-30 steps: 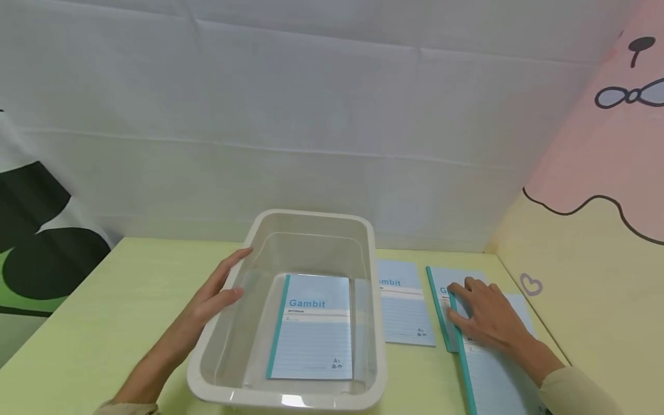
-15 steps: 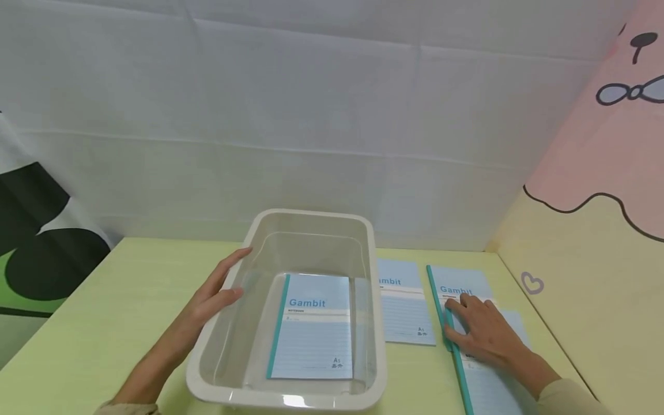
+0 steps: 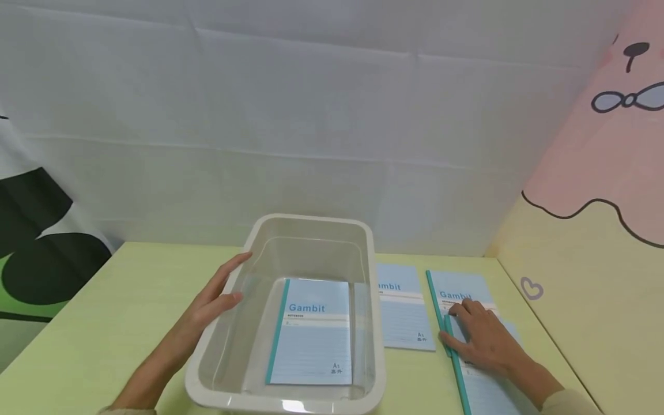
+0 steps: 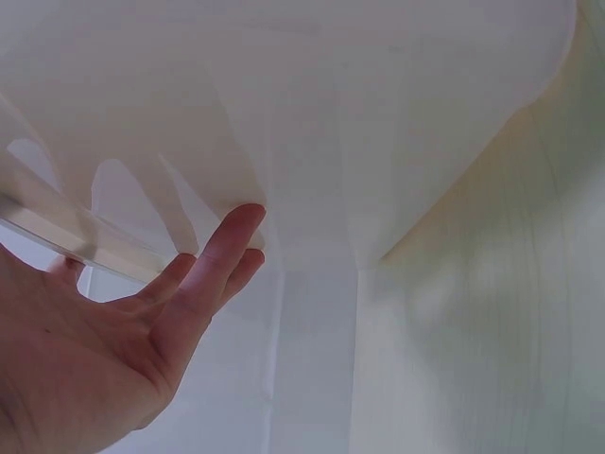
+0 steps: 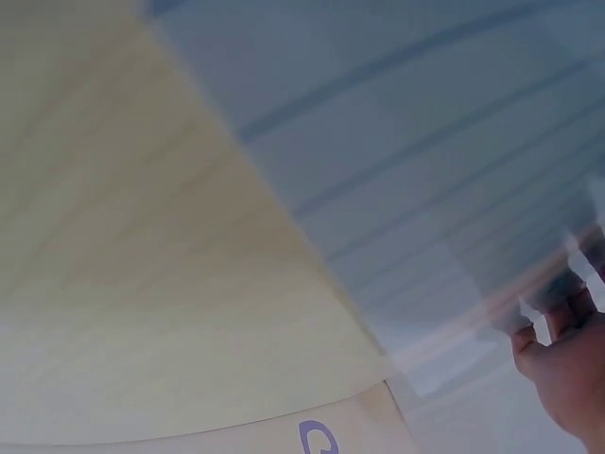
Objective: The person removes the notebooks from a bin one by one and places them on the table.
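A light-coloured plastic tub (image 3: 378,369) stands in the middle of the table in the head view. My left hand (image 3: 207,302) grips its left rim, thumb and index fingertip over the edge. The left wrist view shows the other fingers beneath the rim, against the outer wall. Inside the tub, a blue notebook (image 3: 311,346) with a teal spine lies flat. My right hand (image 3: 487,337) holds another blue notebook (image 3: 487,386) near its upper left corner, thumb at the teal spine. That notebook overlaps a second notebook (image 3: 459,281) behind it, partly hidden by the hand.
One more blue notebook (image 3: 404,314) lies right of the tub, its left part hidden by the tub wall. The yellow-green table (image 3: 140,300) meets a white cloth (image 3: 311,115) at the back and a cartoon-printed panel (image 3: 596,288) on the right.
My right hand has drawn its notebook nearer to me and slightly left, showing more of the notebook behind. My left hand and the tub keep their places.
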A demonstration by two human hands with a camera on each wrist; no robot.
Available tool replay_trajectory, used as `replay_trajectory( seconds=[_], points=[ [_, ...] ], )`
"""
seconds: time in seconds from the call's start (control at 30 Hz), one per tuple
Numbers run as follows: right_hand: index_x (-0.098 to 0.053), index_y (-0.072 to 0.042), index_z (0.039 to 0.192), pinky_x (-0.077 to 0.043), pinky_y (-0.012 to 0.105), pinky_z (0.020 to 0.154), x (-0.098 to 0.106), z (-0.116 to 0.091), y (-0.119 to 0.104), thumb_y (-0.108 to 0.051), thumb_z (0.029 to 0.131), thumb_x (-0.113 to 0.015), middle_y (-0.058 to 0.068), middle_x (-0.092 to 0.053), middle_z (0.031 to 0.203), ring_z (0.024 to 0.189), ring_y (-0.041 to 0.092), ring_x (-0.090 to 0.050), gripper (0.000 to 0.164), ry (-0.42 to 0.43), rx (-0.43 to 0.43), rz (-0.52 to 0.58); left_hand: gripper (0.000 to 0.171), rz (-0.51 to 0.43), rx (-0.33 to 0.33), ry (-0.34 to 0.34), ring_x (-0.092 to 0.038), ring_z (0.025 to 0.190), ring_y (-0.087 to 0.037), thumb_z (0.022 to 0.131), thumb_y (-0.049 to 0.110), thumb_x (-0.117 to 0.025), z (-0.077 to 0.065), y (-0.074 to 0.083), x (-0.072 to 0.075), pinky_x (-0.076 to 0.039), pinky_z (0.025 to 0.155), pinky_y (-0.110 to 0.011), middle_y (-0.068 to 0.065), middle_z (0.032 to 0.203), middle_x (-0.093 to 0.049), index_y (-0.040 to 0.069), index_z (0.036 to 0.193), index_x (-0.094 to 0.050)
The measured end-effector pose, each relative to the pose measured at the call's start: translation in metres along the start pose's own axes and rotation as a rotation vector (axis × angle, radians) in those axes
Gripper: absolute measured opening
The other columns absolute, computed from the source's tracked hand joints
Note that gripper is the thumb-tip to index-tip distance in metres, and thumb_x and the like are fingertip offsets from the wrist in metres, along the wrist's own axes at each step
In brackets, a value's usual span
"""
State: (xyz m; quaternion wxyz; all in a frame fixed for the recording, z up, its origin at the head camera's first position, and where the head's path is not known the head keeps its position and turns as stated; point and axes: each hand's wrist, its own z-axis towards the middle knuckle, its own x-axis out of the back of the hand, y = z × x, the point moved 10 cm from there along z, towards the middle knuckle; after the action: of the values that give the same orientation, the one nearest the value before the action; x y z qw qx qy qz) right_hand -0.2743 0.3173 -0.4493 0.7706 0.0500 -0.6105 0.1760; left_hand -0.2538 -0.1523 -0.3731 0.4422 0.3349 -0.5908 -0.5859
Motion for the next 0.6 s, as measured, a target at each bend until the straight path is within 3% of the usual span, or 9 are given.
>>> replay_trajectory(
  seconds=[0.27,0.6],
  points=[
    [-0.065,-0.016,0.109,-0.054,0.053,0.094,-0.0019,0.0004,0.0021,-0.050,0.088,-0.078,0.003,-0.065,0.114,0.108,0.027,-0.064,0.042,0.006,-0.011,0.042,0.060,-0.006,-0.024,0.000,-0.068,0.113,-0.019,0.111,0.022,-0.038,-0.0001,0.0012,-0.0011,-0.063,0.082,-0.051,0.001,0.146,-0.044,0.036,0.166,-0.017],
    [-0.066,-0.015,0.108,-0.053,0.052,0.093,-0.0024,0.0036,-0.0007,-0.048,0.087,-0.079,0.002,-0.064,0.110,0.105,0.024,-0.062,0.042,-0.013,-0.018,0.024,0.060,0.013,-0.020,0.010,-0.067,0.115,-0.017,0.110,0.023,-0.039,0.0001,0.0027,0.0003,-0.062,0.084,-0.047,0.001,0.151,-0.040,0.037,0.165,-0.018]
  ],
)
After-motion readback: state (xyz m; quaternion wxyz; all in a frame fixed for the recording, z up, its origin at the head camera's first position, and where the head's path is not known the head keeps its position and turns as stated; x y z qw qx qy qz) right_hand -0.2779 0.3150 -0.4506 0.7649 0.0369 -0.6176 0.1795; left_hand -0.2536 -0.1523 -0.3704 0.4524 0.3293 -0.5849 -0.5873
